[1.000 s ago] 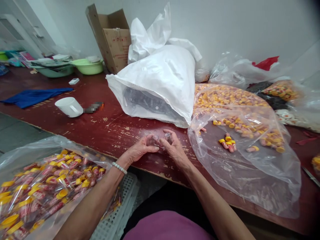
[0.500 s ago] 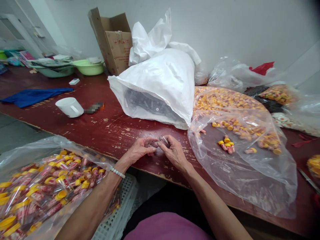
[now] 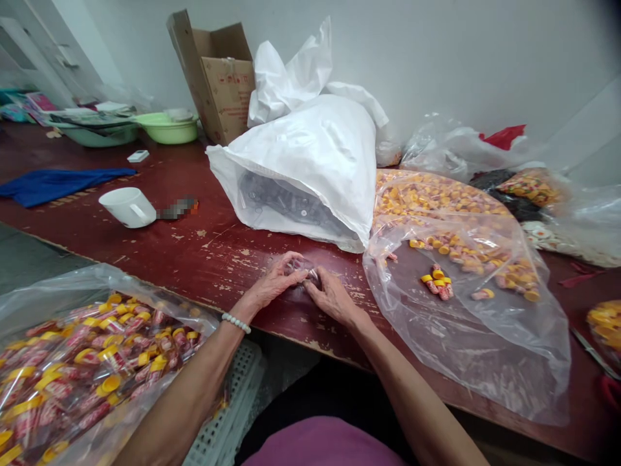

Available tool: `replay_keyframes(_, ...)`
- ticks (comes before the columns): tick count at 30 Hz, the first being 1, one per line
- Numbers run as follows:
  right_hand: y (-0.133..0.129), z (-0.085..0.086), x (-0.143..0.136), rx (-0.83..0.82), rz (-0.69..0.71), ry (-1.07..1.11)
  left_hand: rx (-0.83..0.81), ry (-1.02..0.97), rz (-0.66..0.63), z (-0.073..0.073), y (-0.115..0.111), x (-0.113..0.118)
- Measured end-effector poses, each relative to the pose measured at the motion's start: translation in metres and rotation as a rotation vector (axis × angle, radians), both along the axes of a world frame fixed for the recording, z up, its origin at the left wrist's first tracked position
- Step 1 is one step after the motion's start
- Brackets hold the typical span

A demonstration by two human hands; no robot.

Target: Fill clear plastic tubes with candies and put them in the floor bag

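My left hand and my right hand meet low over the table's front edge, just before the white sack. Between them is a small cluster of clear plastic tubes; the fingers of both hands curl around it. How many tubes there are I cannot make out, and the fingers hide part of them. More clear tubes lie inside the sack's open mouth. To the right, several yellow-capped tubes with red-and-white contents rest on a clear plastic bag.
At lower left, a clear bag holds many yellow-capped tubes, near a white perforated crate. A white mug, blue cloth, green basin and cardboard box stand further left. Scissors lie far right.
Both hands have rolled over slightly and the clear tubes between them now show as a bunch lying lower between the fingers. The view has shifted a little to the right.
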State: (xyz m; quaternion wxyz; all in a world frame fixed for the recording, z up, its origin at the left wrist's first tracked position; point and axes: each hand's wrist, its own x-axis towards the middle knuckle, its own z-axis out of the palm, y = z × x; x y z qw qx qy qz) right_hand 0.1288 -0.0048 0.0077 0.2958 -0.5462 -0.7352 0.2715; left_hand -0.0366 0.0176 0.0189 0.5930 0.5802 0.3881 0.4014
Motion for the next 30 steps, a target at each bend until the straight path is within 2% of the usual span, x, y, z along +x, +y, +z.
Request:
replay_keyframes(4,0.005,0.010,0.006,-0.049,0.153,-0.046,0.113,0.027,-0.039,0.000,0.006,0.002)
replay_keyframes(6,0.007,0.009,0.006,-0.032,0.174,-0.033,0.157,0.059,-0.004,-0.002,0.010,0.006)
replay_keyframes(10,0.015,0.000,0.009,0.047,0.053,-0.005,0.268,0.268,0.065,-0.004,0.024,0.005)
replay_keyframes(13,0.025,0.004,0.014,0.131,0.000,-0.023,0.236,0.335,-0.083,0.001,0.036,-0.002)
replay_keyframes(16,0.038,0.017,0.014,0.200,0.119,-0.092,0.056,0.113,-0.315,0.003,0.046,-0.007)
replay_keyframes(18,0.048,0.028,0.011,0.191,0.237,-0.126,-0.134,-0.131,-0.373,-0.001,0.052,-0.007)
replay_keyframes(20,0.059,0.037,0.007,0.151,0.343,-0.133,-0.292,-0.333,-0.345,-0.008,0.057,-0.006)
replay_keyframes(23,0.085,0.047,0.001,0.033,0.422,-0.081,-0.415,-0.509,-0.224,-0.017,0.065,-0.009)
replay_keyframes(24,0.097,0.049,-0.002,-0.004,0.402,-0.057,-0.451,-0.563,-0.178,-0.018,0.068,-0.012)
replay_keyframes(26,0.122,0.049,-0.009,0.009,0.256,-0.045,-0.515,-0.704,-0.086,-0.019,0.072,-0.018)
replay_keyframes(28,0.149,0.045,-0.018,0.149,0.044,-0.123,-0.549,-0.848,-0.023,-0.019,0.075,-0.024)
replay_keyframes(30,0.172,0.036,-0.028,0.270,-0.099,-0.257,-0.567,-0.941,0.025,-0.018,0.077,-0.027)
